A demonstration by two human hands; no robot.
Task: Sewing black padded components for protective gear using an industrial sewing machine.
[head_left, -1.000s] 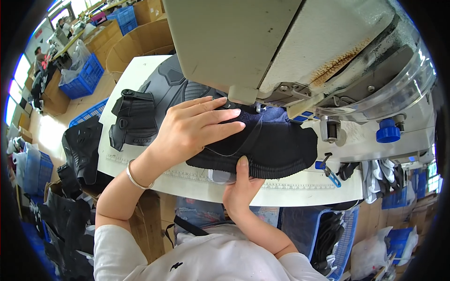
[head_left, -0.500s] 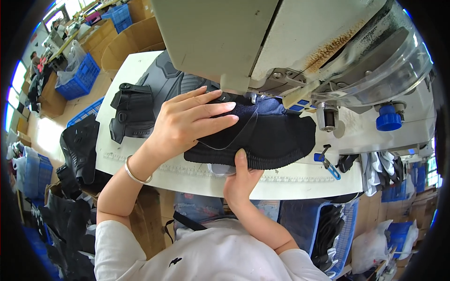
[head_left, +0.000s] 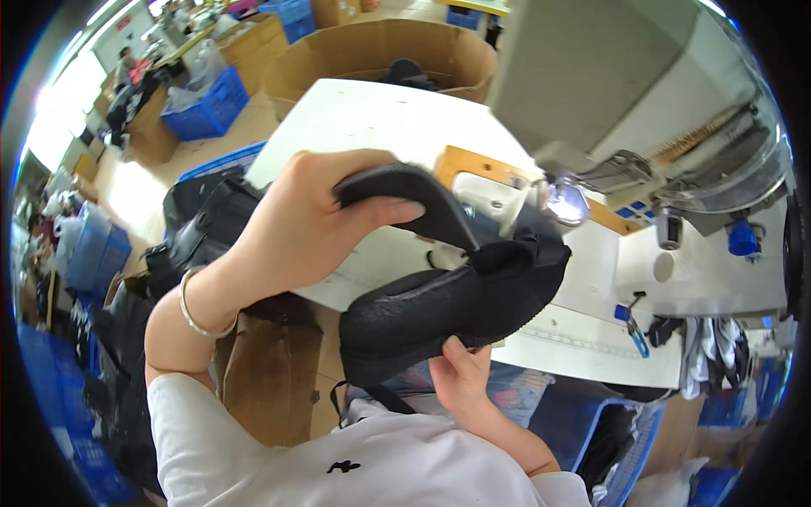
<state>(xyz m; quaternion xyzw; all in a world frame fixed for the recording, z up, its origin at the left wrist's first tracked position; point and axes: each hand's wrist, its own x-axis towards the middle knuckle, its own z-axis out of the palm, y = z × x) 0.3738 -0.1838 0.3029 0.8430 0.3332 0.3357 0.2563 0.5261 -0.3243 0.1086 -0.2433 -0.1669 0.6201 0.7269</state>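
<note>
A black padded fabric piece with a ribbed edge is held tilted in front of the sewing machine. My left hand grips its raised flap, thumb on the near side and fingers behind. Below, my right hand pinches the near edge with the thumb on top; its other fingers are mostly hidden underneath. The piece's far right end is bunched and blurred close to the lit needle area. I cannot tell whether it is under the needle.
The white machine table bears a printed ruler and blue-handled thread snips. Dark moulded pieces lie at its left edge. A large cardboard box stands behind; a blue basket of dark pieces is at the near right.
My left hand has gone from lying flat on the piece to gripping its lifted flap. The piece has tilted toward me. Dark moulded parts no longer lie under the machine head; the view has shifted.
</note>
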